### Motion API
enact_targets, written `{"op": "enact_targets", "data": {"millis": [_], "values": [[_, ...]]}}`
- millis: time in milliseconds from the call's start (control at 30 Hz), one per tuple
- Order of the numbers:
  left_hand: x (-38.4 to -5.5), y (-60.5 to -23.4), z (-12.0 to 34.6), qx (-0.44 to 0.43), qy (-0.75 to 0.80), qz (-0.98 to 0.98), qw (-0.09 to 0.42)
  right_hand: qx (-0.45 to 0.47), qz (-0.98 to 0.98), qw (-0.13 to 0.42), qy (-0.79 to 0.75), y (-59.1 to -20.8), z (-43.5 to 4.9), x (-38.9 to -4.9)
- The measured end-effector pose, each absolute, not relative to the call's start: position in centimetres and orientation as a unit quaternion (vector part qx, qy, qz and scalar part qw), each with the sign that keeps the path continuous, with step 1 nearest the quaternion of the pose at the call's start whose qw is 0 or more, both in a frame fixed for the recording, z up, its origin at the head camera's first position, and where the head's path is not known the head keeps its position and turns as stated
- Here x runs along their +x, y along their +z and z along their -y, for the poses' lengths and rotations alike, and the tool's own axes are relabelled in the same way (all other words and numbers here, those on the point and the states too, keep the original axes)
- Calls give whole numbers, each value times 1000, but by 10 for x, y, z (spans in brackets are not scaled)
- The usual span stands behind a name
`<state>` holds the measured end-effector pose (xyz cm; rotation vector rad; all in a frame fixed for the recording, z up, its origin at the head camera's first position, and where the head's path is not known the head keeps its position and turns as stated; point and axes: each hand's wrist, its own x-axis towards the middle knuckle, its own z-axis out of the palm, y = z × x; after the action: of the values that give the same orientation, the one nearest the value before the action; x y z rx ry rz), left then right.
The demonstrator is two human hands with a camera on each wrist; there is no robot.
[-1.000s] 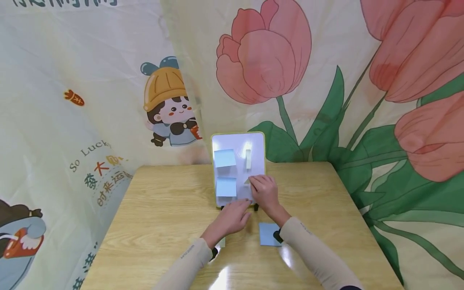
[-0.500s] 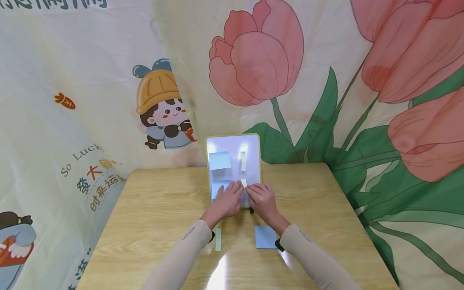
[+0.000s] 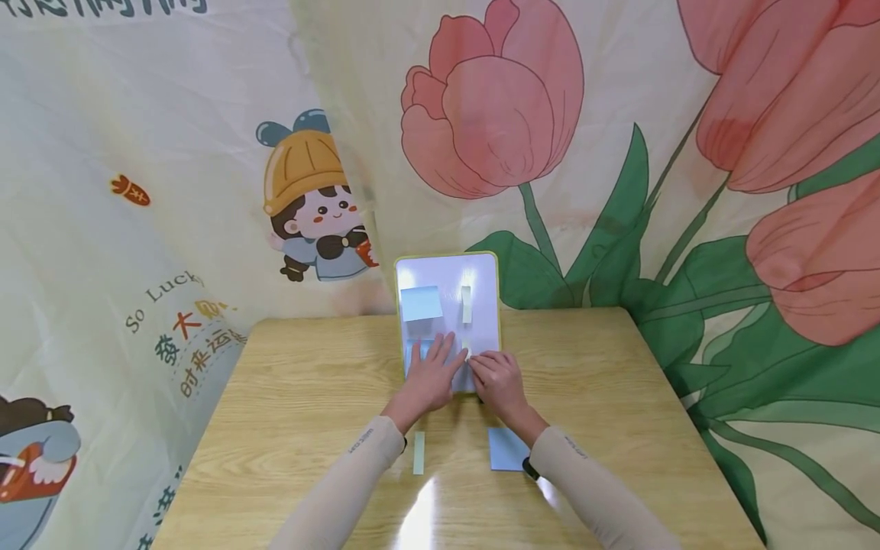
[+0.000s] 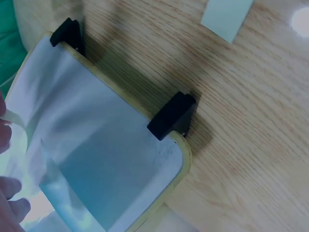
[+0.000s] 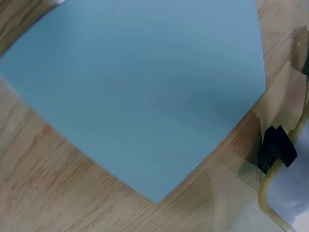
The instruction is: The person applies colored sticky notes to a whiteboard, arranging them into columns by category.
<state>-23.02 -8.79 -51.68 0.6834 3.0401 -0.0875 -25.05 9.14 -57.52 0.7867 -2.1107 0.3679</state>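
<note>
My left hand (image 3: 428, 384) lies with straight, spread fingers on the lower left of a small yellow-edged whiteboard (image 3: 450, 271), partly covering the lower blue sticky note (image 3: 413, 353). Thumb and fingertips of my right hand (image 3: 500, 382) pinch the lower end of a pale green paper strip (image 3: 465, 347) at the board's right side. In the left wrist view that strip (image 4: 18, 128) curves away from the board between the fingertips. Higher up on the board are another blue sticky note (image 3: 421, 305) and a second pale strip (image 3: 467, 304).
On the wooden table (image 3: 309, 382), a third pale green strip (image 3: 418, 454) lies near the left forearm. A blue sticky note (image 3: 505, 449) lies by the right wrist. Black feet (image 4: 174, 116) hold up the board. A printed cloth (image 3: 495, 221) hangs behind the table.
My left hand has risen from the board's bottom edge onto its face, over the lower blue note, and its fingers have spread. My right hand has moved slightly down with the strip.
</note>
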Motion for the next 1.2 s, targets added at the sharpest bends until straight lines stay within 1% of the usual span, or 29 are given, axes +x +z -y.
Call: {"op": "enact_targets", "data": {"millis": [200,433,567,667,767,967,1200], "values": [[-234,-519,86,228,-66,-971,-8,317,844,409,144,-574,-92,-250],[-240,-524,84,244,-118,-963,-4,326,848,399,124,-573,-93,-248],[-243,-527,85,259,-152,-954,-11,328,854,386,116,-573,-93,-246],[-243,-527,85,269,-169,-948,-19,333,852,388,112,-573,-94,-245],[-243,-530,84,278,-180,-943,-22,335,851,389,112,-575,-95,-246],[-243,-535,83,284,-189,-940,-27,333,861,368,109,-574,-95,-244],[-244,-536,83,287,-191,-938,-24,346,857,366,106,-576,-97,-245]]}}
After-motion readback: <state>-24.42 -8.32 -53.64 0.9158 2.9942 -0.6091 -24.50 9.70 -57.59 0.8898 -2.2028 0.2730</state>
